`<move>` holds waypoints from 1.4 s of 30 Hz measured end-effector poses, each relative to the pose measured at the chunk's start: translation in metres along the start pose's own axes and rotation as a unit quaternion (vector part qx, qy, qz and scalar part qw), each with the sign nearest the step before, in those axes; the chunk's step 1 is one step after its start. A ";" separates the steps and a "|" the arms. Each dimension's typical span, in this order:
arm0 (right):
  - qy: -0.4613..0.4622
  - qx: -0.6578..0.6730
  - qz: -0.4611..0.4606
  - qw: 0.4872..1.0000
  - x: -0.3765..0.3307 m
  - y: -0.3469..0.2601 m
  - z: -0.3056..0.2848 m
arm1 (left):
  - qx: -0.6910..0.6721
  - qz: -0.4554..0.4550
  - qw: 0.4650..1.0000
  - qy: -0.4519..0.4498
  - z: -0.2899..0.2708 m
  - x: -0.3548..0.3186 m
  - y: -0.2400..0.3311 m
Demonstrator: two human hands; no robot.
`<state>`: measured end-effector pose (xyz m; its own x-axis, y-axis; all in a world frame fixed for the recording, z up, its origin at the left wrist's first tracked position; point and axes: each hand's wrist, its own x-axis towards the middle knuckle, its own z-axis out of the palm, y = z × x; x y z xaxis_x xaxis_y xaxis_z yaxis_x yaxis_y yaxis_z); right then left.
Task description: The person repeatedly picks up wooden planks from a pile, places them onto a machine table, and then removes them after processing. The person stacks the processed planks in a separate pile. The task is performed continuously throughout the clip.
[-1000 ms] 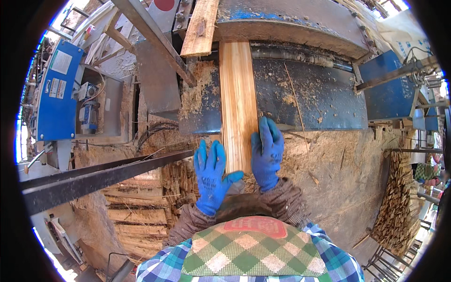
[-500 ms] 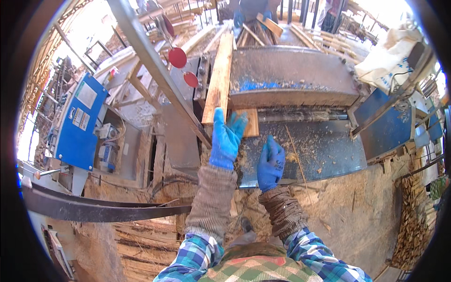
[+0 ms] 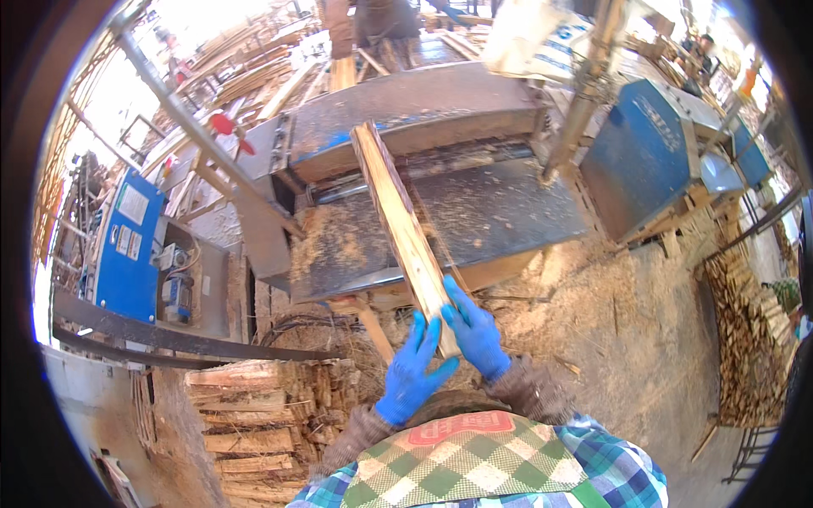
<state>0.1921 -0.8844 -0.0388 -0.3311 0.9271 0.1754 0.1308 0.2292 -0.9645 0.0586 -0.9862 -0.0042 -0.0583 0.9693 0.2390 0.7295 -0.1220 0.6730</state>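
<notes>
A long wooden plank (image 3: 398, 222), with dark bark along its edges, slants from my hands across the machine's metal feed table (image 3: 508, 207). Its far end reaches the dark metal hood (image 3: 423, 114). Both hands wear blue gloves. My left hand (image 3: 415, 372) is at the left side of the plank's near end, with fingers against the edge and thumb by the end. On the right side, my right hand (image 3: 478, 334) grips that same end, fingertips over its top. Chips and sawdust are scattered on the feed table.
A blue control cabinet (image 3: 131, 245) stands left, with a dark curved rail (image 3: 178, 343) before it. Stacked rough boards (image 3: 254, 415) lie lower left. A blue machine housing (image 3: 639, 161) and more stacked wood (image 3: 737, 339) are right. Another person (image 3: 385, 21) is beyond the machine.
The plank under my left hand at the machine's left side is no longer there. Both hands have drawn back toward my body and now hold a plank. The view has turned right.
</notes>
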 end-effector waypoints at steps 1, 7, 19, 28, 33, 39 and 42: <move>0.013 -0.019 0.014 1.000 -0.018 0.000 -0.025 | -0.070 -0.009 0.997 -0.038 0.008 -0.018 0.003; 0.094 -0.009 0.086 0.992 -0.057 0.004 -0.125 | -0.171 -0.122 0.978 -0.010 0.046 0.004 0.033; 0.065 -0.011 0.126 0.990 0.018 0.031 -0.177 | 0.141 -0.054 0.983 0.108 0.063 0.142 -0.027; 0.272 -0.278 -0.076 0.918 0.143 0.070 -0.137 | 0.347 -0.091 0.931 0.066 0.080 0.204 -0.056; 0.329 -0.347 -0.082 0.875 0.185 0.102 -0.139 | 0.373 -0.002 0.927 0.041 0.069 0.248 -0.062; 0.231 -0.509 -0.091 0.824 0.202 0.159 -0.160 | 0.414 -0.151 0.889 0.122 -0.007 0.227 -0.169; 0.170 -0.535 0.059 0.826 0.206 0.120 -0.155 | 0.471 -0.287 0.822 0.138 -0.059 0.131 -0.184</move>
<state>0.2846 -0.6202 -0.0879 0.0008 0.9495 0.3139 0.9540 0.0934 -0.2849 -0.1230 -0.8497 -0.0554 -0.6360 0.7073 0.3085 0.7239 0.6854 -0.0790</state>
